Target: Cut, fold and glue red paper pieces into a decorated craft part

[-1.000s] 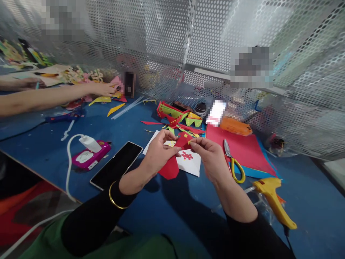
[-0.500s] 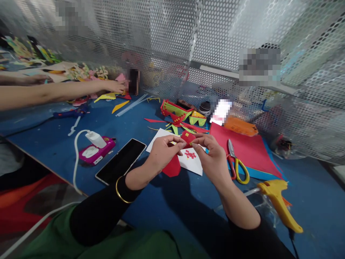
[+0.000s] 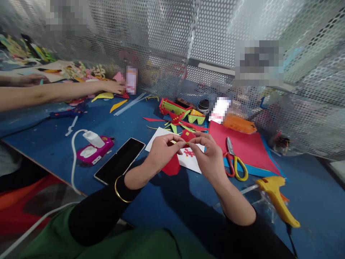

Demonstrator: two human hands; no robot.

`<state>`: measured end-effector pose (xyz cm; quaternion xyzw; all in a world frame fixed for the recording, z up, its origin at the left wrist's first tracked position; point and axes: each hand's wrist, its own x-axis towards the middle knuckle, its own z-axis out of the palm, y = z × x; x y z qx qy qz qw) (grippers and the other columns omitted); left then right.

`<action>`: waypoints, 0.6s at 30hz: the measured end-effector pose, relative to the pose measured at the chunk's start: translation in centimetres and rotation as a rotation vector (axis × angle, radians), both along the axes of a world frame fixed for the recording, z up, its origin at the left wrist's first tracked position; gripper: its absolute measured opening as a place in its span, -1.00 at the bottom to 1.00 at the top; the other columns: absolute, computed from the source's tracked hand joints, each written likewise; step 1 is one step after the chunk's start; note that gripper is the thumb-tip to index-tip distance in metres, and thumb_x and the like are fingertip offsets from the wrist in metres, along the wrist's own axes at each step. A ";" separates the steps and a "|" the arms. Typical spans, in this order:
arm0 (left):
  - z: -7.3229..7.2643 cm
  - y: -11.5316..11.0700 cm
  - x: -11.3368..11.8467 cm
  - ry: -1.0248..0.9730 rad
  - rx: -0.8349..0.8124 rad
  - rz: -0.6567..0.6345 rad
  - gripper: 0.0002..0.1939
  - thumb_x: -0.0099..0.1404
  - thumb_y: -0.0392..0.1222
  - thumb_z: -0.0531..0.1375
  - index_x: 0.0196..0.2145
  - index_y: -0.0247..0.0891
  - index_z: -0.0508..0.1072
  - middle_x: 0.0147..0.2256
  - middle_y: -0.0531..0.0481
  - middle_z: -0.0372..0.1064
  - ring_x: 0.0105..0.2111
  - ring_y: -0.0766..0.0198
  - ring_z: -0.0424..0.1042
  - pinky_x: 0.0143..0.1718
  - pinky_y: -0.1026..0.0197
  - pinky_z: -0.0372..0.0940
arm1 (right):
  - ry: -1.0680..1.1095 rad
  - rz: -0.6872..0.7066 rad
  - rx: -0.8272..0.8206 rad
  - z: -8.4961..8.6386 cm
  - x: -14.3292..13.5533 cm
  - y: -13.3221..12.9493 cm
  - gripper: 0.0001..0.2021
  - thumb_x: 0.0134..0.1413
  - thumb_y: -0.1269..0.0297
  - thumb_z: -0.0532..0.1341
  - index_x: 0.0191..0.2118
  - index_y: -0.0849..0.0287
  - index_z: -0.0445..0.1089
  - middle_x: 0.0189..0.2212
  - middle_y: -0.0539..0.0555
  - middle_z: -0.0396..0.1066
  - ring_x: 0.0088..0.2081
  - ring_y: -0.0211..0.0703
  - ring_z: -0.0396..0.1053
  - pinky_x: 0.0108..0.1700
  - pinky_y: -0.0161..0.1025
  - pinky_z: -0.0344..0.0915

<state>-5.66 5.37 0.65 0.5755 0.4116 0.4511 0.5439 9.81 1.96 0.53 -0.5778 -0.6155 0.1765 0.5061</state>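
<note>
My left hand pinches the edge of a small red craft piece, foam or felt by its look, that carries yellow squares. On the other side my right hand has thumb and forefinger closed at the same edge, where a bit of yellow shows between the fingertips. Below both hands lies a white sheet with a cluster of tiny red cut-outs. Another red piece rests partly under my left hand.
Scissors lie on red sheets to the right, near a yellow glue gun. A phone and a purple power strip are on the left. Decorated red-green pieces sit behind. A co-worker's arm reaches in.
My right fingertips have shifted left and now meet my left fingertips at the red piece's lower edge. The small phone by the co-worker's hand has lit up. The view has shifted slightly.
</note>
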 end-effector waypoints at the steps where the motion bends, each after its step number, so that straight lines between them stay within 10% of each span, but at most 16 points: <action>1: 0.0 0.0 0.0 -0.006 0.003 -0.003 -0.84 0.16 -0.12 0.35 -0.42 -0.27 0.55 -0.42 0.05 0.50 -0.54 0.37 0.44 -0.39 0.28 0.31 | -0.004 -0.003 -0.001 0.0 0.0 0.0 -0.87 0.14 0.26 0.26 -0.42 0.09 0.48 -0.15 0.16 0.50 0.09 0.08 0.40 0.07 0.03 0.30; 18: 0.1 -0.1 0.1 0.017 -0.020 0.019 -0.84 0.13 -0.13 0.35 -0.42 -0.27 0.54 -0.43 0.04 0.51 -0.54 0.36 0.44 -0.43 0.29 0.30 | -0.035 -0.033 0.021 -0.1 -0.1 -0.3 -0.85 0.17 0.22 0.25 -0.38 0.09 0.52 -0.13 0.17 0.49 0.05 0.06 0.43 0.06 0.03 0.31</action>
